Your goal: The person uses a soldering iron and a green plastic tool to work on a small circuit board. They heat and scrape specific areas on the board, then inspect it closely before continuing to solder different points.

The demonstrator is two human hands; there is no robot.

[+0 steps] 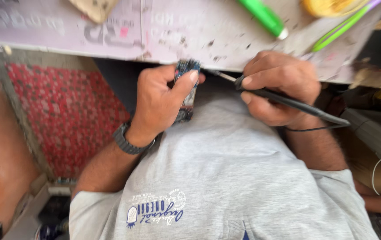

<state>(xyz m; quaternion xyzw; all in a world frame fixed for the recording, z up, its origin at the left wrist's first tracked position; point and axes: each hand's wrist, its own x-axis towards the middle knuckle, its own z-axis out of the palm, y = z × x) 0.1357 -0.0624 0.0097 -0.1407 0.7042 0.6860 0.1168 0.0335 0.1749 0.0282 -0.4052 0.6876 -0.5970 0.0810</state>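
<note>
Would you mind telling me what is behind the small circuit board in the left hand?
Behind the circuit board lies the grey shirt. The left hand covers the board's left edge.

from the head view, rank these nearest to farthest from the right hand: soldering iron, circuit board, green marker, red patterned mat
1. soldering iron: held in the right hand.
2. circuit board: just off its tip, in the left hand.
3. green marker: above, on the table.
4. red patterned mat: far side, on the floor.

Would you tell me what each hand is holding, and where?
Left hand grips a small circuit board by its edges; right hand holds a soldering iron by its handle.
</note>
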